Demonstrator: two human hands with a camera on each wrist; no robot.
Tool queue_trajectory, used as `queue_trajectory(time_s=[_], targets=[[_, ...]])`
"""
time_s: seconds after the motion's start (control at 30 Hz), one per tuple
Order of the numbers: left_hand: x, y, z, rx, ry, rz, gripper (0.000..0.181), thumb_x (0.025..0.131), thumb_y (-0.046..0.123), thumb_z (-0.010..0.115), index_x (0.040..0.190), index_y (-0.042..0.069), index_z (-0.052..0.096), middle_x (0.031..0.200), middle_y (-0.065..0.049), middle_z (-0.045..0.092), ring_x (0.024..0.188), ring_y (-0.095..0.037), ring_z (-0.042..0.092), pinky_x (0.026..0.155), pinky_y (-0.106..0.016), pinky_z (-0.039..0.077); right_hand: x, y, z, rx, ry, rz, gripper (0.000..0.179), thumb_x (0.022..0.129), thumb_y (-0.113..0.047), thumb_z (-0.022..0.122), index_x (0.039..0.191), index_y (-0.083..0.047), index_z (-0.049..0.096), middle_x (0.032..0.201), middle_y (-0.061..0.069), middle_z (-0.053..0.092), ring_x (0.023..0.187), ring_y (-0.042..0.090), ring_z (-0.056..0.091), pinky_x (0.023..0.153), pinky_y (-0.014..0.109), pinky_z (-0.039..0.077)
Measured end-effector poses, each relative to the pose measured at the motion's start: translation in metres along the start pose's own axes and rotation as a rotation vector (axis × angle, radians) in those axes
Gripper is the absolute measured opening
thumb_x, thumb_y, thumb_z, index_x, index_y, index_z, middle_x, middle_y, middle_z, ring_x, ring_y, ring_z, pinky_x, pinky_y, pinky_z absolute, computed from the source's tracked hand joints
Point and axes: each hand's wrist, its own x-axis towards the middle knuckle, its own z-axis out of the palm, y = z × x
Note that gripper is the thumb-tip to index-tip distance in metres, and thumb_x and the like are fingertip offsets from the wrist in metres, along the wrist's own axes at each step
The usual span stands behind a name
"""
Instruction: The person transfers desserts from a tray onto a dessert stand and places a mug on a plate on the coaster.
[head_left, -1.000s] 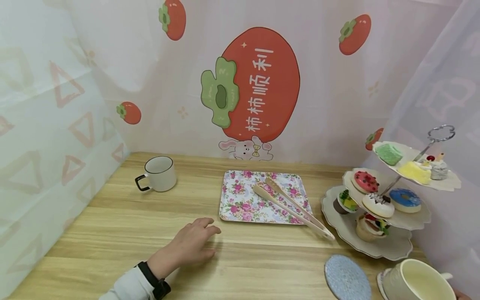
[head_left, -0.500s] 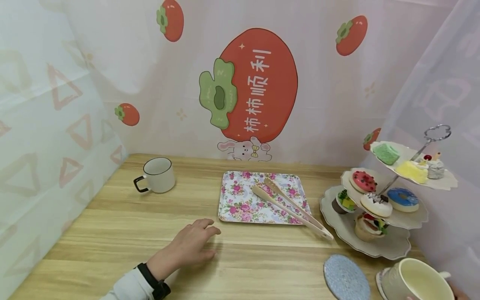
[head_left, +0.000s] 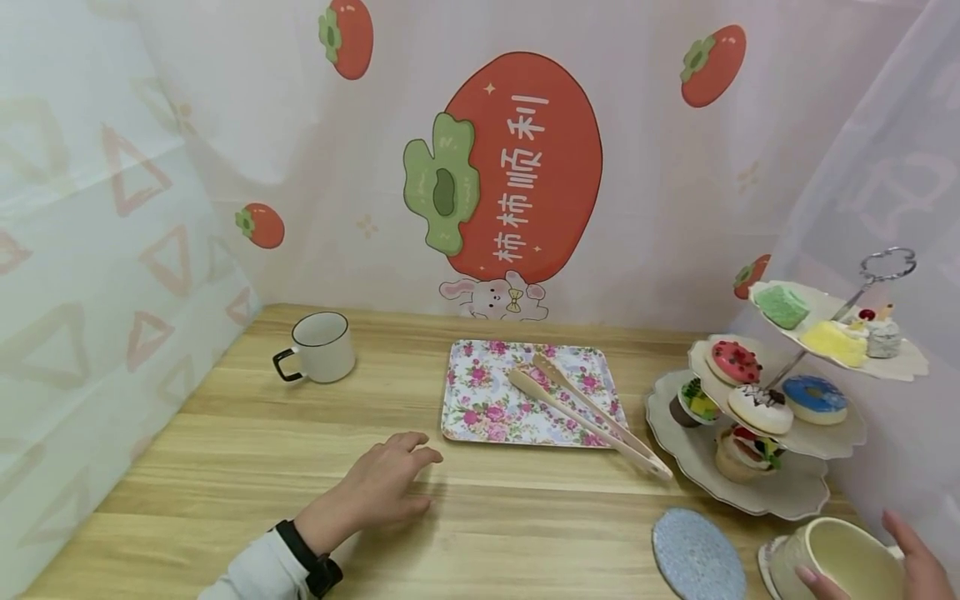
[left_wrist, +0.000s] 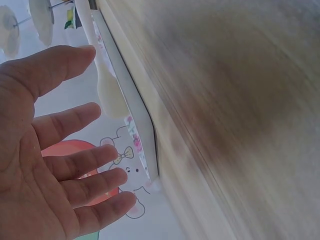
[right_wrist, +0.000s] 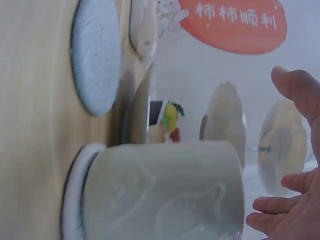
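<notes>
My left hand (head_left: pixel 382 487) is over the table in front of the flowered tray (head_left: pixel 480 400), fingers spread and loosely bent, holding nothing. At the lower right my right hand (head_left: pixel 928 573) hovers by the rim of a cream mug (right_wrist: pixel 160 195). Its thumb and fingers stand apart in the right wrist view, and no grip on the mug shows. The mug stands upright on a pale round coaster (right_wrist: pixel 75 200). Beside it lies a blue-grey round coaster (head_left: pixel 697 554). Light-coloured tongs (head_left: pixel 577 412) lie across the tray, their joined end past its right edge.
A white mug (head_left: pixel 326 350) with a black handle stands at the back left. To the right is a three-tier stand (head_left: pixel 780 492) bearing several toy-like cakes and doughnuts. A printed curtain (head_left: pixel 660 183) hangs behind the wooden table (head_left: pixel 195 475).
My right hand has come up from beside the cream mug's handle and now shows over its rim with thumb and fingers apart. The left hand has stayed put.
</notes>
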Motion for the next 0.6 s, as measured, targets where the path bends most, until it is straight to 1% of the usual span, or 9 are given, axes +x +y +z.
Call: queue_trajectory(time_s=[0.07, 0.1, 0.13, 0.17, 0.27, 0.3, 0.4, 0.5, 0.6], targets=[[0.0, 0.0, -0.001, -0.002, -0.001, 0.001, 0.045, 0.071, 0.024, 0.079, 0.109, 0.006, 0.064, 0.118, -0.022, 0.053, 0.108, -0.037, 0.051, 0.075, -0.054, 0.048, -0.01, -0.021, -0.003, -0.054, -0.052, -0.047, 0.124, 0.07, -0.039, 0.081, 0.145, -0.001, -0.009, 0.142, 0.038, 0.006, 0.109, 0.05, 0.032, 0.078, 0.05, 0.045], [0.001, 0.0, -0.001, -0.005, -0.003, -0.001, 0.044, 0.071, 0.024, 0.079, 0.109, 0.006, 0.064, 0.118, -0.023, 0.053, 0.108, -0.038, 0.051, 0.075, -0.054, 0.047, -0.014, -0.029, -0.004, -0.09, -0.081, -0.081, 0.124, 0.072, -0.043, 0.078, 0.144, 0.001, -0.011, 0.142, 0.038, 0.003, 0.114, 0.053, 0.029, 0.083, 0.061, 0.038], [0.001, -0.001, -0.002, -0.007, -0.003, -0.003, 0.044, 0.071, 0.024, 0.079, 0.109, 0.006, 0.064, 0.118, -0.023, 0.053, 0.108, -0.038, 0.051, 0.075, -0.054, 0.047, -0.016, -0.036, -0.004, -0.102, -0.109, -0.132, 0.122, 0.074, -0.045, 0.076, 0.143, 0.003, -0.013, 0.143, 0.039, 0.001, 0.118, 0.055, 0.025, 0.086, 0.063, 0.035], [0.001, -0.001, -0.002, -0.008, -0.003, -0.007, 0.044, 0.071, 0.024, 0.079, 0.109, 0.006, 0.064, 0.118, -0.023, 0.053, 0.108, -0.038, 0.051, 0.075, -0.054, 0.047, -0.017, -0.041, -0.003, -0.109, -0.122, -0.186, 0.121, 0.076, -0.046, 0.074, 0.143, 0.004, -0.013, 0.143, 0.039, -0.002, 0.12, 0.057, 0.02, 0.088, 0.069, 0.027], [0.001, -0.004, -0.002, -0.01, -0.003, -0.021, 0.044, 0.071, 0.026, 0.079, 0.108, 0.007, 0.064, 0.118, -0.023, 0.053, 0.108, -0.038, 0.051, 0.076, -0.055, 0.047, -0.02, -0.051, 0.005, -0.081, -0.129, -0.378, 0.115, 0.078, -0.042, 0.073, 0.144, 0.004, -0.01, 0.142, 0.04, -0.001, 0.122, 0.061, 0.011, 0.09, 0.073, 0.016], [0.001, -0.005, -0.002, -0.012, -0.003, -0.024, 0.044, 0.071, 0.026, 0.079, 0.108, 0.007, 0.064, 0.118, -0.023, 0.053, 0.108, -0.038, 0.051, 0.076, -0.055, 0.047, -0.02, -0.054, 0.008, -0.074, -0.125, -0.446, 0.113, 0.079, -0.04, 0.073, 0.144, 0.004, -0.008, 0.142, 0.04, 0.001, 0.122, 0.062, 0.011, 0.089, 0.073, 0.015], [0.002, -0.008, -0.002, -0.009, 0.005, -0.031, 0.044, 0.071, 0.025, 0.079, 0.108, 0.006, 0.065, 0.117, -0.022, 0.054, 0.107, -0.037, 0.052, 0.075, -0.054, 0.048, -0.025, -0.068, 0.019, -0.056, -0.102, -0.61, 0.11, 0.075, -0.032, 0.078, 0.147, 0.001, 0.002, 0.141, 0.039, 0.014, 0.119, 0.061, 0.02, 0.087, 0.074, 0.019], [0.003, -0.01, -0.003, -0.013, 0.013, -0.039, 0.043, 0.071, 0.024, 0.078, 0.108, 0.005, 0.065, 0.115, -0.021, 0.055, 0.105, -0.036, 0.053, 0.074, -0.052, 0.048, -0.029, -0.083, 0.029, -0.038, -0.139, -0.741, 0.108, 0.071, -0.028, 0.082, 0.148, -0.002, 0.011, 0.14, 0.036, 0.022, 0.119, 0.058, 0.026, 0.084, 0.073, 0.024], [0.004, -0.012, -0.004, -0.041, 0.018, -0.059, 0.044, 0.071, 0.024, 0.078, 0.109, 0.005, 0.064, 0.114, -0.02, 0.055, 0.103, -0.034, 0.053, 0.076, -0.049, 0.049, -0.032, -0.095, 0.038, -0.019, -0.187, -0.842, 0.104, 0.069, -0.026, 0.083, 0.148, -0.009, 0.018, 0.141, 0.032, 0.024, 0.122, 0.055, 0.025, 0.082, 0.073, 0.025]])
